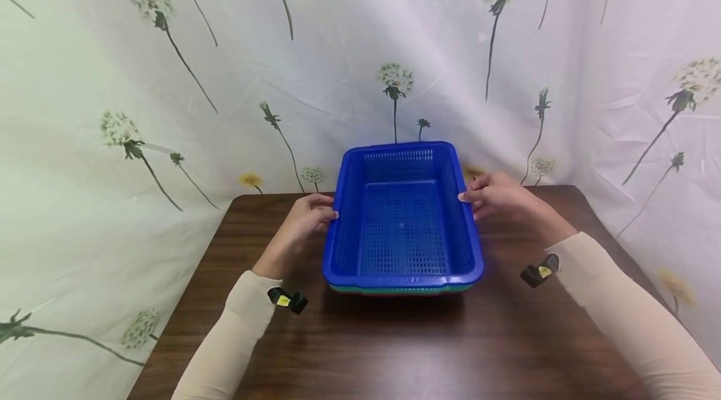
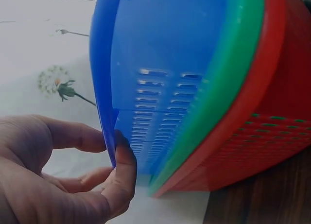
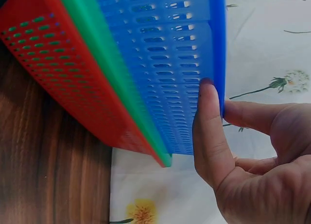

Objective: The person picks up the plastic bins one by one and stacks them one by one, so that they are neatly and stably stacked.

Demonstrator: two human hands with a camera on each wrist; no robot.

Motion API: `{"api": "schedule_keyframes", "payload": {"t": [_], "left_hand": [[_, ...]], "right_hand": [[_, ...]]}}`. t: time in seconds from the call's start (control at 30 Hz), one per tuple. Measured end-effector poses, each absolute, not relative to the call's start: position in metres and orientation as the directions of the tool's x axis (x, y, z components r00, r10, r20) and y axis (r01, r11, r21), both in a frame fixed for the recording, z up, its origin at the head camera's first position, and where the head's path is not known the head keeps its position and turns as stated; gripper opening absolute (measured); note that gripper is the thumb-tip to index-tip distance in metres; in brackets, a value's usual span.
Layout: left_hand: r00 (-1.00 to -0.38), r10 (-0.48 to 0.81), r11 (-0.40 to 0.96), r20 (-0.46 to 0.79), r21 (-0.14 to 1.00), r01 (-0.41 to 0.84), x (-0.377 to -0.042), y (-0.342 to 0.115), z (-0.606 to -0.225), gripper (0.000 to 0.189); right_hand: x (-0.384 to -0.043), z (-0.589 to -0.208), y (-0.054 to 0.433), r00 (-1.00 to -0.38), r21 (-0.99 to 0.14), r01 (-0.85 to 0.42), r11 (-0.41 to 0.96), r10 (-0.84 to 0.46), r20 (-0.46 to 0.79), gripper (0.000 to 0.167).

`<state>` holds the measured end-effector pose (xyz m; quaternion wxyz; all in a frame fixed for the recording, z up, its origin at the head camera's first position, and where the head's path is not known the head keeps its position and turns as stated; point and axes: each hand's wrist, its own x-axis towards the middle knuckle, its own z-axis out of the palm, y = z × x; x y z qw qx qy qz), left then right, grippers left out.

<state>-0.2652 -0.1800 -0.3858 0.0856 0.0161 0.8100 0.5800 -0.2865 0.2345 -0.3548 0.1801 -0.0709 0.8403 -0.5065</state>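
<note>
A blue plastic basket (image 1: 402, 225) with slotted walls sits partly raised inside a green basket (image 2: 238, 54), which nests in a red basket (image 2: 286, 88). My left hand (image 1: 310, 218) pinches the blue rim on its left side, thumb and fingers on either side of the edge in the left wrist view. On the opposite side my right hand (image 1: 496, 194) pinches the rim the same way. Much of the blue wall shows above the green rim in both wrist views. From the head view, the lower two baskets are mostly hidden under the blue one.
The stack stands on a dark wooden table (image 1: 405, 350), towards its back edge. Behind and at both sides hangs a white cloth (image 1: 338, 62) printed with dandelions. A small black camera (image 1: 290, 300) is strapped to the left wrist, and another camera (image 1: 539, 271) to the right.
</note>
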Motion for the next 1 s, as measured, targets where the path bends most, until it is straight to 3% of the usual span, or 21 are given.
{"api": "schedule_keyframes", "payload": {"t": [0.13, 0.27, 0.47, 0.57, 1.0], "left_hand": [[-0.986, 0.117, 0.336, -0.121, 0.939, -0.076, -0.263, -0.178, -0.39, 0.04], [-0.989, 0.099, 0.409, -0.107, 0.911, -0.057, -0.264, -0.176, -0.397, 0.041], [-0.985, 0.101, 0.459, -0.141, 0.885, -0.079, -0.266, -0.177, -0.41, 0.046], [-0.979, 0.127, 0.424, -0.162, 0.901, -0.094, -0.267, -0.179, -0.414, 0.048], [-0.978, 0.138, 0.388, -0.159, 0.917, -0.094, -0.266, -0.178, -0.417, 0.047]], "right_hand": [[-0.287, -0.362, 0.235, -0.918, -0.875, 0.057, 0.482, -0.319, -0.235, 0.024], [-0.284, -0.368, 0.233, -0.933, -0.821, 0.036, 0.57, -0.276, -0.232, 0.024], [-0.276, -0.373, 0.225, -0.932, -0.695, -0.008, 0.719, -0.257, -0.255, 0.041], [-0.275, -0.377, 0.221, -0.926, -0.7, 0.006, 0.714, -0.261, -0.274, 0.048], [-0.274, -0.38, 0.222, -0.928, -0.701, -0.003, 0.713, -0.262, -0.263, 0.046]]}}
